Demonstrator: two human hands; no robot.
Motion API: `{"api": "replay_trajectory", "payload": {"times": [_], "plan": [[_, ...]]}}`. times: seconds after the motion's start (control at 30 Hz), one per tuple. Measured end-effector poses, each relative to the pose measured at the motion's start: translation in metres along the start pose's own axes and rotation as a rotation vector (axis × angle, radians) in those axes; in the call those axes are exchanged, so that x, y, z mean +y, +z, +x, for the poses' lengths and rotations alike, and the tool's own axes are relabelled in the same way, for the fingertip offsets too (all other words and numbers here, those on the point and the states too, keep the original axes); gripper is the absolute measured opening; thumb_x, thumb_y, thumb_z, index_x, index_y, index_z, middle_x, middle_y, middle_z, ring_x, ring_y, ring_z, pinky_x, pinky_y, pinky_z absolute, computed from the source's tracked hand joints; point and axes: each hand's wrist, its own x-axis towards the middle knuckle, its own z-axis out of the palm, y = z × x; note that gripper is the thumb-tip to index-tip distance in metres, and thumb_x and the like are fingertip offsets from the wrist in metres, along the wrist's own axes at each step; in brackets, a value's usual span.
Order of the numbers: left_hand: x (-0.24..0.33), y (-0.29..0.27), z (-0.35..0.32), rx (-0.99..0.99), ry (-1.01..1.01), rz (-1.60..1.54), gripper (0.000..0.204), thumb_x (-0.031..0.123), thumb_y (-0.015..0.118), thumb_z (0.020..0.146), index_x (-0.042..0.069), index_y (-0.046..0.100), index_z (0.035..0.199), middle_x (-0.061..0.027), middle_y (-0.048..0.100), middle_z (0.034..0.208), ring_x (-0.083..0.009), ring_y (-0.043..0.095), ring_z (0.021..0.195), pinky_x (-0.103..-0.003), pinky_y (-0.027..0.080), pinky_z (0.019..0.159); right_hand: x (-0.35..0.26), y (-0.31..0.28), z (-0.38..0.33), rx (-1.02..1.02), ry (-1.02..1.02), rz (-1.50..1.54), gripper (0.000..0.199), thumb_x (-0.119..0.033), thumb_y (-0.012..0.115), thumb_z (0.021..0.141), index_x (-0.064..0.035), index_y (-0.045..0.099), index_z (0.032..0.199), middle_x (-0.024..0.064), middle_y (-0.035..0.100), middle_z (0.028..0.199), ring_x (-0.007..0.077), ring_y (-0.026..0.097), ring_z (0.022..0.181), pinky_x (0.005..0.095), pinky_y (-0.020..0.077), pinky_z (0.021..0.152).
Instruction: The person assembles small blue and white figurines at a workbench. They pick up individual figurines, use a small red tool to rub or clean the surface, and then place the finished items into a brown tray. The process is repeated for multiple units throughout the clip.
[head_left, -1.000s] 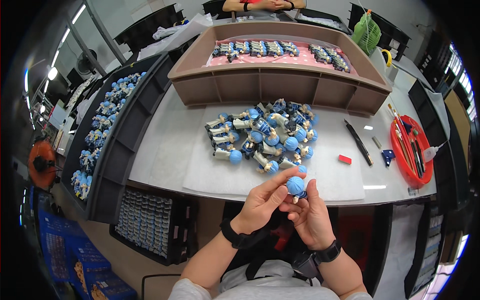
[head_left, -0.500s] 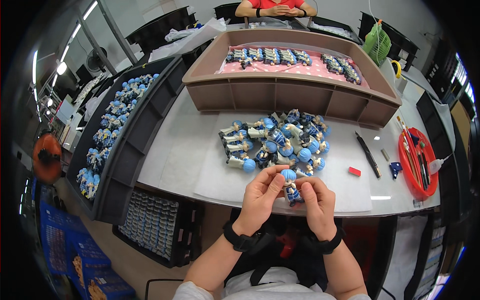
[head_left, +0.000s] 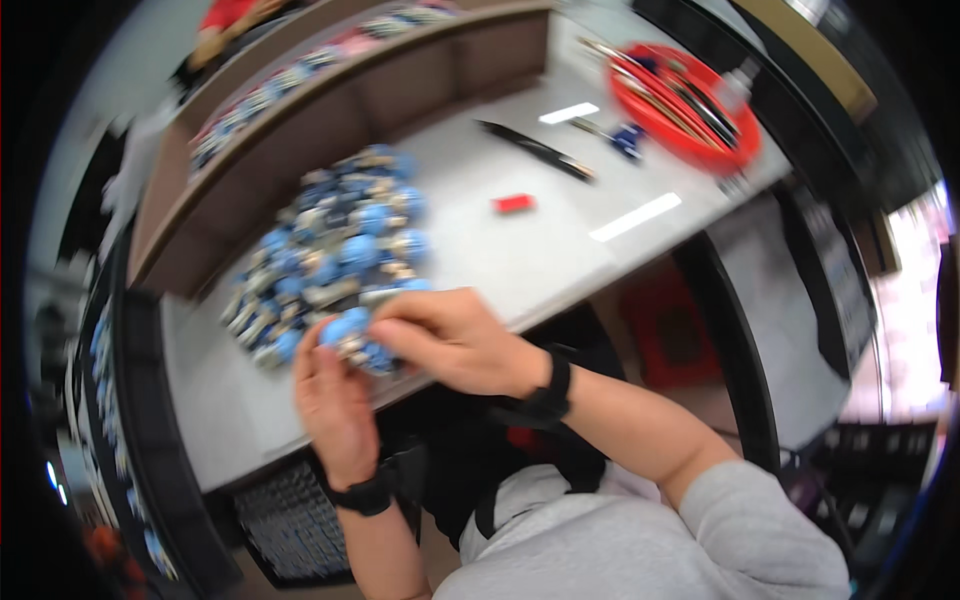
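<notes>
Left hand and right hand are together gripping a small blue part at centre frame, just below the pile of parts on the worktop, keeping supply close.

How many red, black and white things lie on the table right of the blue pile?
Red: 2, small block and round tray
Black: 1, pen-like tool
White: 2, short strip and long strip
Total: 5
</notes>
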Motion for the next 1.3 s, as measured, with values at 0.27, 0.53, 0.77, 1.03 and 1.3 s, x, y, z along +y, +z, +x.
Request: {"api": "replay_trajectory", "payload": {"times": [0.27, 0.53, 0.77, 1.03, 1.3], "plan": [[-0.004, -0.004, 0.000, -0.050, -0.018, 0.148, 0.035, 0.021, 0.041, 0.095, -0.003, 0.041, 0.121, -0.0130, 0.052, 0.111, -0.0176, 0.054, 0.100, -0.028, 0.046, 0.084, 0.012, 0.000, -0.008, 0.126, -0.367, -0.253, 0.015, -0.014, 0.055, 0.083, 0.0007, 0.053, 0.081, 0.0163, 0.056, 0.065, 0.0334, 0.056, 0.062, 0.0372, 0.0441, 0.056], [-0.004, -0.005, 0.001, -0.059, 0.006, 0.191, 0.036, 0.022, 0.040, 0.095, -0.003, 0.040, 0.121, -0.0131, 0.052, 0.112, -0.0179, 0.054, 0.100, -0.028, 0.046, 0.084, 0.008, -0.003, -0.007, 0.067, -0.303, -0.258, 0.018, -0.018, 0.053, 0.084, 0.0001, 0.052, 0.082, 0.0169, 0.056, 0.067, 0.0344, 0.056, 0.063, 0.0378, 0.0442, 0.058], [0.010, 0.009, 0.001, 0.041, -0.147, 0.056, 0.021, 0.015, 0.049, 0.092, 0.003, 0.053, 0.110, 0.0027, 0.052, 0.081, -0.0011, 0.042, 0.062, -0.015, 0.033, 0.051, -0.009, -0.003, -0.005, -0.016, -0.005, -0.206, 0.018, -0.013, 0.049, 0.090, 0.0008, 0.059, 0.094, 0.0060, 0.059, 0.071, 0.0086, 0.056, 0.063, 0.0249, 0.0472, 0.058], [0.000, -0.005, -0.001, -0.049, -0.163, -0.100, 0.024, 0.015, 0.052, 0.090, 0.001, 0.053, 0.110, -0.0054, 0.060, 0.095, -0.0102, 0.059, 0.084, -0.024, 0.050, 0.071, -0.006, 0.001, -0.009, -0.050, 0.064, -0.090, 0.017, -0.010, 0.049, 0.089, 0.0035, 0.057, 0.096, 0.0053, 0.060, 0.074, 0.0076, 0.055, 0.065, 0.0217, 0.0464, 0.058], [0.000, 0.000, 0.006, -0.067, -0.180, -0.061, 0.024, 0.014, 0.051, 0.091, 0.001, 0.052, 0.111, -0.0036, 0.058, 0.099, -0.0110, 0.057, 0.088, -0.025, 0.049, 0.075, -0.007, -0.003, -0.007, -0.020, 0.063, -0.175, 0.016, -0.009, 0.050, 0.088, 0.0036, 0.056, 0.096, 0.0038, 0.058, 0.080, 0.0070, 0.054, 0.070, 0.0210, 0.0472, 0.060]]}}
